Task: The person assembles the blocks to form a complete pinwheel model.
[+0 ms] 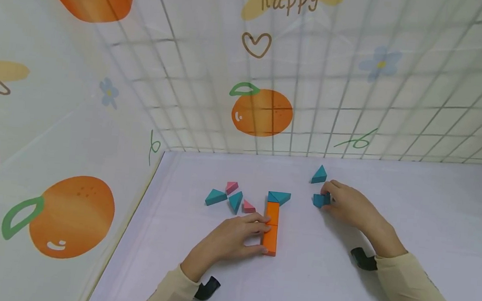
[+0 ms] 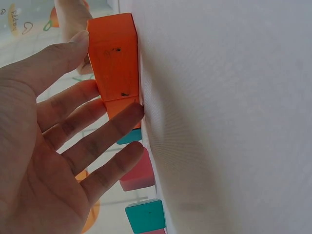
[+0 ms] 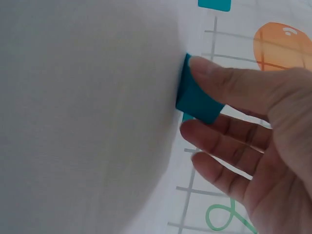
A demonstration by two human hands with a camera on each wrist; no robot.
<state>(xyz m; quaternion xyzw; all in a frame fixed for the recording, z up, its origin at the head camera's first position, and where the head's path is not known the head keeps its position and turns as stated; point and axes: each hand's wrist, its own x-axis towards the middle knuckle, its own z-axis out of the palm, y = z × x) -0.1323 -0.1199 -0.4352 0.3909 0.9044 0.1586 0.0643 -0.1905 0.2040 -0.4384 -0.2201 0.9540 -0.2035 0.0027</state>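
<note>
In the head view, my left hand lies along the left side of two orange blocks set end to end. Its fingers are spread and fairly straight; in the left wrist view the thumb touches the near end of the orange block. Teal triangular blocks sit against the far end of this orange row. Off to the right, my right hand pinches a teal block resting on the table. The right wrist view shows the thumb over this teal block, fingers partly behind it.
Beyond the right hand stands another teal triangular block. Left of the orange row lie teal triangular blocks and small pink ones. A white table meets patterned curtains at the back and left.
</note>
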